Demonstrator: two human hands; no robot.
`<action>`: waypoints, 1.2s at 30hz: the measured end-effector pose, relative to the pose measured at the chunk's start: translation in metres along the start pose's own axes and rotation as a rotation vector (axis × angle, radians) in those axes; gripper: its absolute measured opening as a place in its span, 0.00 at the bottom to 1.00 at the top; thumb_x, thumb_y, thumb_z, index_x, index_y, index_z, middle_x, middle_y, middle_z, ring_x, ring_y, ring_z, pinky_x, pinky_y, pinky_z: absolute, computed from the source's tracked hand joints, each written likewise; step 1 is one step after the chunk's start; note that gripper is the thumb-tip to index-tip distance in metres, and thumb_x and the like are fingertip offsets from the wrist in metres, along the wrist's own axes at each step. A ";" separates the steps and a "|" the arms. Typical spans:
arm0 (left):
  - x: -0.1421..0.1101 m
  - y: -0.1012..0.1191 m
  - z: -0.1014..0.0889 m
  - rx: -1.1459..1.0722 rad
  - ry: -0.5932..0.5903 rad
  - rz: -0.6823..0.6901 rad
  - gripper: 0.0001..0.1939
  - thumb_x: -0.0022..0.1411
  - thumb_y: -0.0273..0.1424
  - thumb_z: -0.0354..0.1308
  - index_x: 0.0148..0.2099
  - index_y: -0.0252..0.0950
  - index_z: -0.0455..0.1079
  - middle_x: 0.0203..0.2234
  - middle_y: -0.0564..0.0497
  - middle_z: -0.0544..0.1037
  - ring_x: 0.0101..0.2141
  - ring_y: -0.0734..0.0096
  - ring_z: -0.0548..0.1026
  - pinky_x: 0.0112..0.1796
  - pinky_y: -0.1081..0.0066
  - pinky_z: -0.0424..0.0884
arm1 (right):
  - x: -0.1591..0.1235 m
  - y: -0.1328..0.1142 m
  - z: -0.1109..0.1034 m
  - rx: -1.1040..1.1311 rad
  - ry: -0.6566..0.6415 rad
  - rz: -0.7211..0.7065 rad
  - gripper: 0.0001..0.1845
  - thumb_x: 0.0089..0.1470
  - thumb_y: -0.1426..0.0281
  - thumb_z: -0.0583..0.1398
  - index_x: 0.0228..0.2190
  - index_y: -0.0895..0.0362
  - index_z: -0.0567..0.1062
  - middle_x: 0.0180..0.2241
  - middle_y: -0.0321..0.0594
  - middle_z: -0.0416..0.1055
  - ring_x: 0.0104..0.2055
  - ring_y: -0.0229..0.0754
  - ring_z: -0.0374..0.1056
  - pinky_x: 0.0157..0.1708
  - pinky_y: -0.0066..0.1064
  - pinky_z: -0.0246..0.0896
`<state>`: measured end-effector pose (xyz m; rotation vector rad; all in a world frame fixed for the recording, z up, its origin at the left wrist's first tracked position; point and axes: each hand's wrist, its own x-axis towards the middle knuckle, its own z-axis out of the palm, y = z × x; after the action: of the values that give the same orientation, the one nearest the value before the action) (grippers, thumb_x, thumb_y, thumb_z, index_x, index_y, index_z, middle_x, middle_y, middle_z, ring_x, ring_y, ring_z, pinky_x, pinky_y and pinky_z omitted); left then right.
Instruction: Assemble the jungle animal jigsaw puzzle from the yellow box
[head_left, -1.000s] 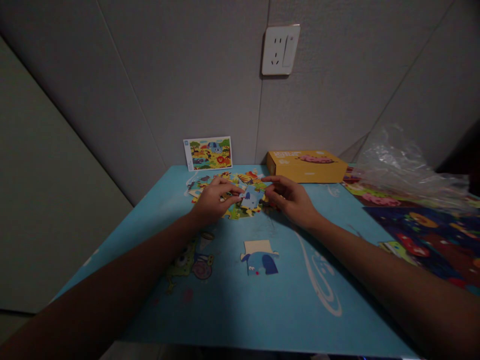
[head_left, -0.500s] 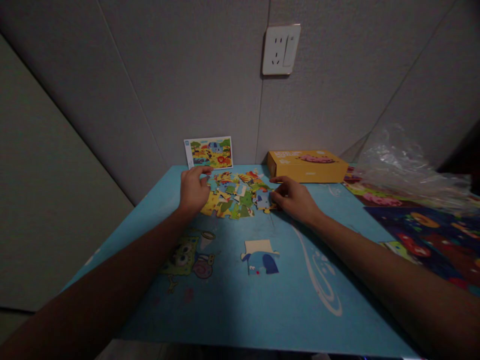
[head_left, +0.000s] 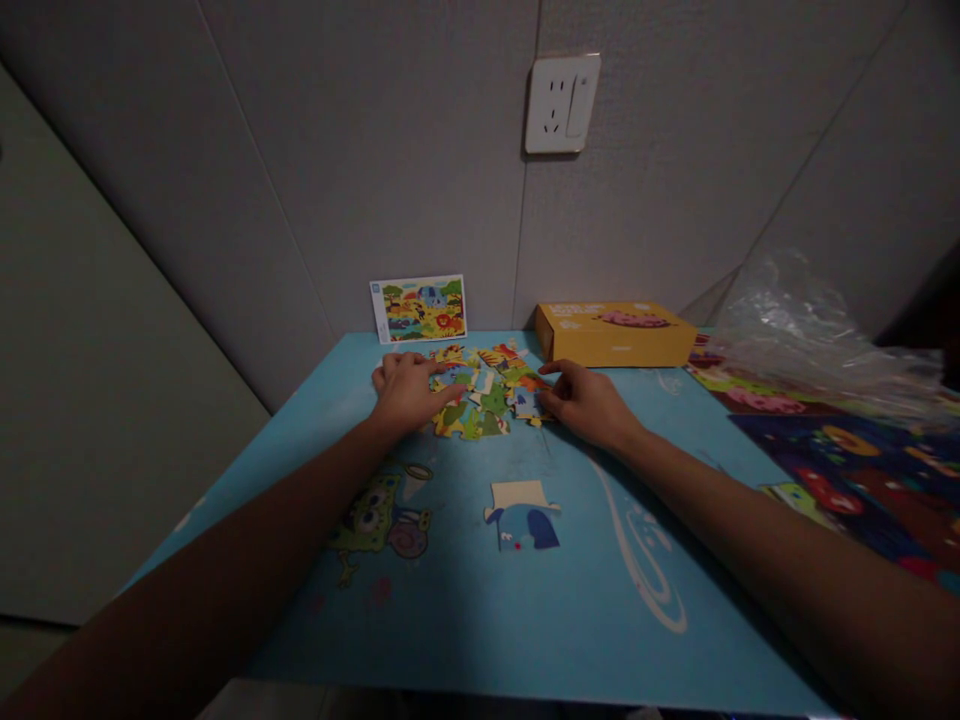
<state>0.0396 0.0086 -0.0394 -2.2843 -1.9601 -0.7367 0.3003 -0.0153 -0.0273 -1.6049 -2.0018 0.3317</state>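
A heap of loose, overlapping jigsaw pieces (head_left: pixel 491 400) lies on the blue table between my two hands. My left hand (head_left: pixel 411 388) rests over the heap's left side, thumb and fingers apart, touching pieces there. At the right edge of the heap is my right hand (head_left: pixel 583 398), thumb and index finger apart, fingertips by a light-blue piece (head_left: pixel 526 402). Its other fingers are curled and partly hidden. Nearer to me, joined jigsaw pieces (head_left: pixel 525 520) showing a blue elephant's head lie apart from the heap.
A picture card (head_left: pixel 421 308) with animals leans against the wall behind the heap. Right of it stands a yellow box (head_left: pixel 619 335). Clear plastic wrapping (head_left: pixel 810 335) and a dark printed sheet (head_left: pixel 855 475) lie at the right. A socket (head_left: pixel 562 103) is on the wall.
My left hand has moved right and slightly nearer, from the heap's left edge onto its left pieces, its fingers spreading. My right hand stays at the right edge.
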 end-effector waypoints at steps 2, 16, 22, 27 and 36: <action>0.001 0.002 0.000 0.023 0.002 0.016 0.28 0.53 0.54 0.59 0.50 0.43 0.76 0.48 0.40 0.72 0.53 0.40 0.60 0.51 0.45 0.56 | -0.001 -0.003 0.000 0.005 -0.004 0.001 0.19 0.50 0.72 0.59 0.46 0.60 0.73 0.28 0.38 0.74 0.28 0.39 0.67 0.28 0.27 0.54; 0.006 0.003 0.004 -0.047 -0.085 0.288 0.16 0.60 0.35 0.57 0.51 0.48 0.74 0.53 0.52 0.75 0.55 0.45 0.58 0.52 0.44 0.50 | -0.001 -0.004 0.001 0.108 0.095 0.004 0.15 0.53 0.68 0.57 0.41 0.60 0.76 0.24 0.37 0.72 0.24 0.38 0.65 0.27 0.29 0.52; 0.009 0.003 0.004 -0.111 -0.078 0.319 0.12 0.58 0.33 0.60 0.45 0.45 0.77 0.47 0.51 0.79 0.50 0.50 0.61 0.52 0.48 0.51 | -0.002 -0.005 0.000 0.157 0.132 0.016 0.16 0.53 0.67 0.56 0.39 0.61 0.77 0.22 0.36 0.71 0.23 0.38 0.64 0.26 0.29 0.53; 0.008 0.002 0.004 -0.100 -0.066 0.325 0.19 0.58 0.34 0.62 0.53 0.43 0.73 0.47 0.48 0.78 0.49 0.51 0.61 0.50 0.52 0.55 | -0.001 -0.006 0.001 0.146 0.135 -0.003 0.15 0.53 0.67 0.56 0.38 0.61 0.78 0.22 0.36 0.71 0.23 0.37 0.64 0.25 0.29 0.52; 0.001 0.015 -0.003 -0.131 0.033 0.356 0.09 0.62 0.31 0.58 0.44 0.40 0.77 0.41 0.49 0.80 0.44 0.57 0.66 0.47 0.57 0.59 | -0.007 -0.011 0.005 0.287 0.055 -0.112 0.18 0.55 0.64 0.58 0.45 0.59 0.75 0.32 0.41 0.78 0.29 0.40 0.71 0.30 0.29 0.62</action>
<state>0.0527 0.0059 -0.0322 -2.5758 -1.4672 -0.8741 0.2898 -0.0237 -0.0276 -1.3061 -1.8957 0.5009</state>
